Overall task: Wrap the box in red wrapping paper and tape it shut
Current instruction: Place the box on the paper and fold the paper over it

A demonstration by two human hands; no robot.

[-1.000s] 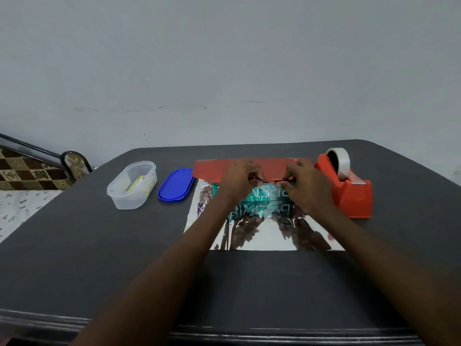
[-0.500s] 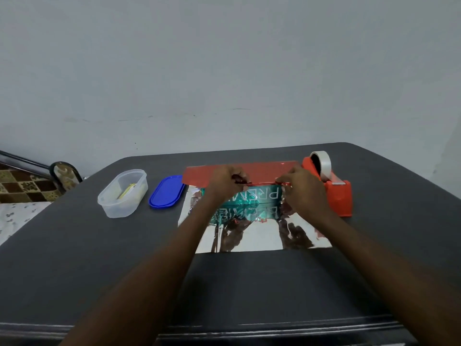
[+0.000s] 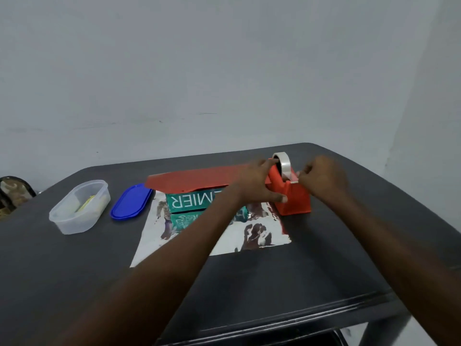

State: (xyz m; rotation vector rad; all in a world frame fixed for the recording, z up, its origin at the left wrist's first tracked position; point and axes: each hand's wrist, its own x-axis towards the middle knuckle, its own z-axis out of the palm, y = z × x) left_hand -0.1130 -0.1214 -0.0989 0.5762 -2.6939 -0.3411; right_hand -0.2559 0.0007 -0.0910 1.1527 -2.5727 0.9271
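Teal box (image 3: 189, 201) with white lettering, lying flat on silver-backed wrapping paper (image 3: 224, 236) spread over dark counter (image 3: 249, 283). Red flap of paper folded over box's far side. Orange tape dispenser (image 3: 291, 198) with clear roll, just right of box.

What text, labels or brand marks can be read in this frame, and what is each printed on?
"MIER": white capitals, upside down to the camera, on the top face of the green box; the letters before it are hidden by the left forearm.
A second print on the box's near side face: too blurred to read.
Tape dispenser, clear tub, blue lid: no readable text.
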